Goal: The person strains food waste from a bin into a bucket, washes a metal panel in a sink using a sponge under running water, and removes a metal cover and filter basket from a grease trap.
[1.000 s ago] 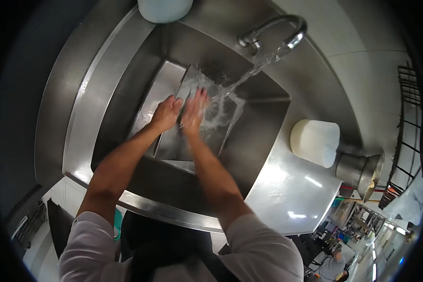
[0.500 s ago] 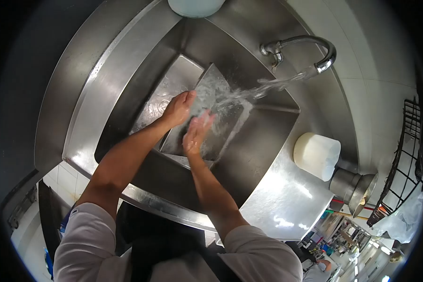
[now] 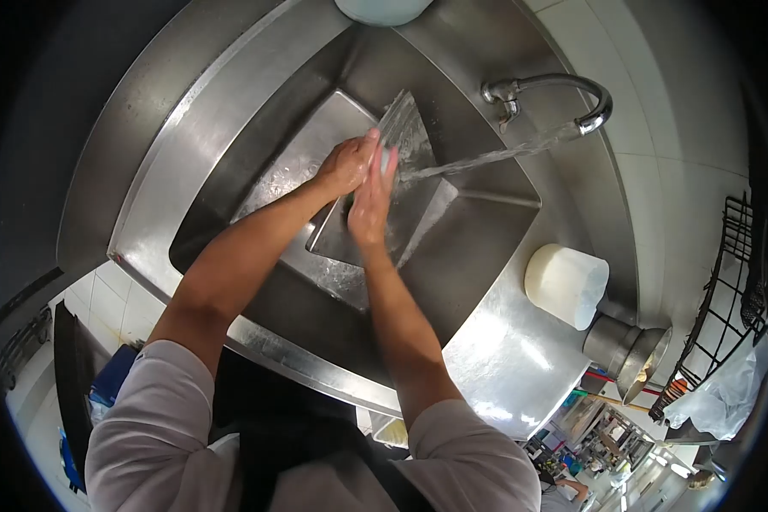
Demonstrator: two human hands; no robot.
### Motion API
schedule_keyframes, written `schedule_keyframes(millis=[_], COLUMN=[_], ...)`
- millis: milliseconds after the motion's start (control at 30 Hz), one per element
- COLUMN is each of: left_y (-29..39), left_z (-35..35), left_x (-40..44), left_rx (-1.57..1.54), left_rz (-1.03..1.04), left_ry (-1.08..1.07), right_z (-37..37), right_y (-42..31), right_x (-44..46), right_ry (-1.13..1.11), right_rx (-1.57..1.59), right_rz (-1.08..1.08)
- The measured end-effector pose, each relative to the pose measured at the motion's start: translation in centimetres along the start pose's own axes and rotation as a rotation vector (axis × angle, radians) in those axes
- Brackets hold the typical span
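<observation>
My left hand (image 3: 348, 165) is bent with its fingers closed, over the upper left side of a tilted steel tray (image 3: 414, 209) in the sink. What lies inside its grip is hidden. Pressed close beside it, my right hand (image 3: 369, 209) has its fingers stretched upward. A small pale patch shows between the two hands; I cannot tell whether it is water or an object. A stream of water (image 3: 486, 160) runs from the curved faucet (image 3: 608, 104) onto the tray near my fingers. Another steel tray (image 3: 282, 171) lies partly underneath, wet and shiny.
The deep steel sink (image 3: 478, 264) surrounds the trays. On the right ledge stand a white tub (image 3: 566, 286) and a metal pot (image 3: 627, 354) lying sideways. A black wire rack (image 3: 715, 307) hangs at the far right. Part of a pale round container (image 3: 384, 8) shows at the top.
My hands have come together and shifted up and slightly right in the view. The wide splash over the tray has shrunk to a narrower stream. The camera view has shifted slightly.
</observation>
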State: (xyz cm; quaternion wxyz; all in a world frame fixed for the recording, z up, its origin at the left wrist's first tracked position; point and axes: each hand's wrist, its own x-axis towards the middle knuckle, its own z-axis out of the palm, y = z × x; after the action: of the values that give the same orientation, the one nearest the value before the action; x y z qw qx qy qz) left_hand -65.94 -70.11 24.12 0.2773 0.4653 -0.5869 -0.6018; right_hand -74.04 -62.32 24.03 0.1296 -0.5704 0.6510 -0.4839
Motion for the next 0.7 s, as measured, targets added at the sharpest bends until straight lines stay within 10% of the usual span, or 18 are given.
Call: schedule_keyframes(millis=[267,533,700], left_y=[-1.3,1.0,-2.7], left_z=[0.5,0.3,1.4], left_x=[-0.7,-0.7,-0.1], left_rx=[-0.184,-0.188,-0.212], left_rz=[-0.086,-0.186,-0.082], left_ry=[0.026,-0.009,0.051], right_z=[0.3,0.4,0.4], right_y=[9.3,-7.3,1.2], right_x=[1.2,-10.6,-14.3], right_ry=[0.085,-0.156,-0.060], right_rx=[-0.279,-0.057,-0.274], right_rz=[0.498,0.249,0.368])
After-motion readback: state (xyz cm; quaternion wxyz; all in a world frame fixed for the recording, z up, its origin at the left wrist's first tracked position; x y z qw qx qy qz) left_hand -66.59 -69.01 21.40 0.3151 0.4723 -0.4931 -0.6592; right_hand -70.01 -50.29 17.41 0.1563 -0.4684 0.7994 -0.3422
